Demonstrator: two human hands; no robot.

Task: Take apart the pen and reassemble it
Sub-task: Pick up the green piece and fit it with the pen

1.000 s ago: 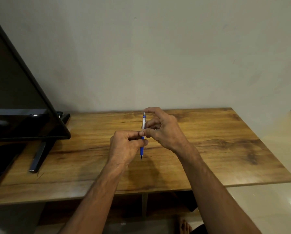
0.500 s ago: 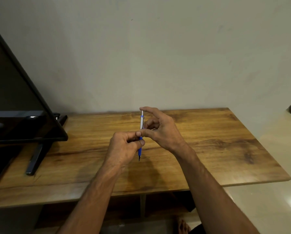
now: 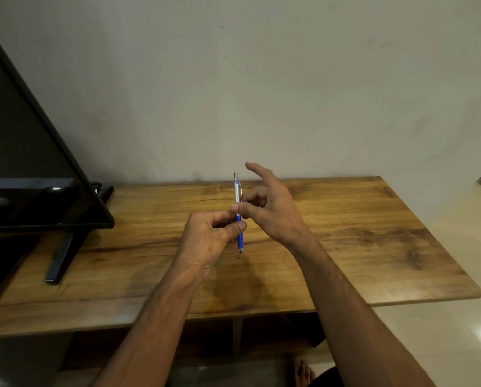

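Two hands on one pen [image 3: 238, 216], mid-frame, held above the wooden tabletop [image 3: 345, 233].

Pen: near upright, tip down, tip just above the wood, not clearly touching. Silver upper half with clip, blue lower half, dark metal point. Clicker end sticks up past the far tabletop edge in the picture.

Left hand [image 3: 208, 241]: curled shut around the blue lower half. Thumb pressed on the barrel front, other fingers [image 3: 219, 219] folded behind it. Firm grip.

Right hand [image 3: 272, 210]: thumb and a bent finger pinch the barrel at the silver/blue joint, right above the left thumb. Index finger stretched up and out, toward upper centre, off the pen. Remaining fingers loosely curled beside the silver half; cannot tell if they touch it.

Both halves look joined; no visible gap at the seam, but it's partly covered by the fingertips.

Both forearms come in from the bottom edge, bare.

Left of frame: dark monitor [image 3: 24, 169] tilted, its black stand foot [image 3: 63, 255] resting on the tabletop, well apart from the hands. Plain pale wall [image 3: 261, 79] behind. Tiled floor [image 3: 443, 344] lower right with a bright light reflection. A bare foot [image 3: 303, 372] shows at the bottom edge under the tabletop.
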